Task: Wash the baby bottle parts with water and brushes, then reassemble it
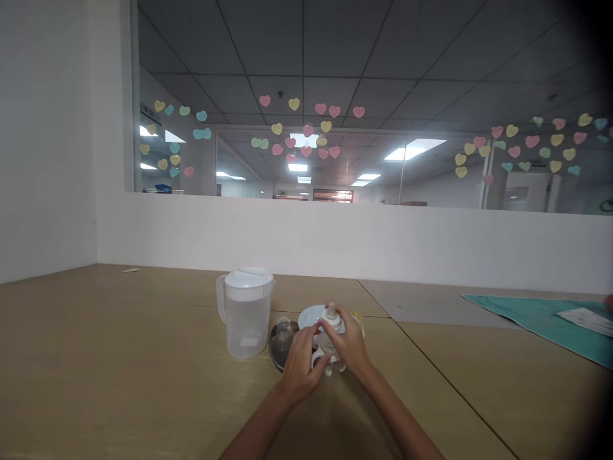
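Note:
Both hands are at a small baby bottle [331, 321] with a white collar, a pale teat pointing up and white side handles. My right hand [353, 345] has its fingers closed round the collar from the right. My left hand [301, 363] grips from the left, its fingertips meeting the right hand's at the collar and its thumb low by the handle. The hands cover much of the bottle's clear body. Behind it lies a pale blue-white plate [309, 315]. To the left, a clear dome-shaped cover [283, 324] stands on a dark round dish [276, 351].
A translucent lidded pitcher [246, 319] stands left of the dish, handle to the left. Something yellow [357, 316] shows partly behind my right hand. A teal cloth [531, 316] with a white paper [587, 319] lies at the right. The wall [287, 233] and window bound the table's back.

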The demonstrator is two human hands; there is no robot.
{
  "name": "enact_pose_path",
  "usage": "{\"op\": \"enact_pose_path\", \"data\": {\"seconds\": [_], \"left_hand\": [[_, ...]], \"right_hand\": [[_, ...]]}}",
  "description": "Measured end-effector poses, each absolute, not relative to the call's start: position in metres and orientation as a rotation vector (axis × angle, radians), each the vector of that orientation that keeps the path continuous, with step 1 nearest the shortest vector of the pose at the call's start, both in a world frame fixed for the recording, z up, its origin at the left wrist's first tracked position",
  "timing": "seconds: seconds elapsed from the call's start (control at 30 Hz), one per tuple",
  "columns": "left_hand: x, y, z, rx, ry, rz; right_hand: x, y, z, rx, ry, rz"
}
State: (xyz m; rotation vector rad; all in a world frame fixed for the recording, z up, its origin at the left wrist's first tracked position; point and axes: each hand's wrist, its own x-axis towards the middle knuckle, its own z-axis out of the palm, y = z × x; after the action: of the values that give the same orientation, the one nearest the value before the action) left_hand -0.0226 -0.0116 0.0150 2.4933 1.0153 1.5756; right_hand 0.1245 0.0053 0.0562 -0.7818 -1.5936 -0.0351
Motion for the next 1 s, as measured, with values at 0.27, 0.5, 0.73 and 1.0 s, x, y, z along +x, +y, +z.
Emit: {"op": "enact_pose_path", "data": {"seconds": [0.27,0.5,0.73,1.0], "left_hand": [[-0.016,-0.012,-0.005,2.609,1.162,1.456],[-0.012,-0.015,-0.006,2.459,1.196,1.461],[-0.014,-0.012,-0.008,2.426,1.189,1.471],[-0.013,-0.017,-0.002,2.421,1.174,1.475]], "right_hand": [[0.124,0.009,0.029,-0.697,-1.811,-0.251],[0.128,0.006,0.023,-0.742,-1.733,-0.228],[0.134,0.007,0.013,-0.781,-1.724,-0.157],[0.135,0.010,-0.001,-0.714,-1.714,0.042]]}}
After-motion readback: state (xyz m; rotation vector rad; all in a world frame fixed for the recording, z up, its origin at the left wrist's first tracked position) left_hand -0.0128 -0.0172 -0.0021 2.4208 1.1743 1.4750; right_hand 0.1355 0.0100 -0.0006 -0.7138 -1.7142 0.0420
